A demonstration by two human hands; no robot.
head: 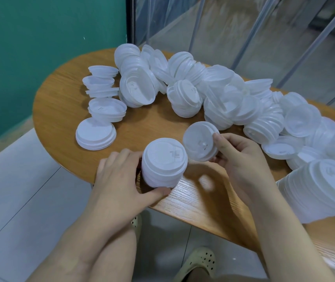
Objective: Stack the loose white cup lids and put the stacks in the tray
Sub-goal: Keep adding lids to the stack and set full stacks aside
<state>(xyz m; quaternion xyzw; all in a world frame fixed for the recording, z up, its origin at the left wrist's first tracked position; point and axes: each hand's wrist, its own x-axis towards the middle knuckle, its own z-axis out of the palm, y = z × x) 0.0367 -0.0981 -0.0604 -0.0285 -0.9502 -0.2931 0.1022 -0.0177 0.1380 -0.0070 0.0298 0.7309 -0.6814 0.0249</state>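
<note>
Loose lids point(99, 102) lie at the table's point(61, 110) left end, a big heap point(233, 98) crowding the right. The left hand point(120, 180) grips an upright white stack point(163, 162) near the front edge. The right hand point(242, 157) pinches a tilted lid point(200, 143) just beside it, facing left.

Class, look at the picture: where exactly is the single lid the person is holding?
In the right hand, the single lid is tilted just right of the stack gripped by the left hand.
</note>
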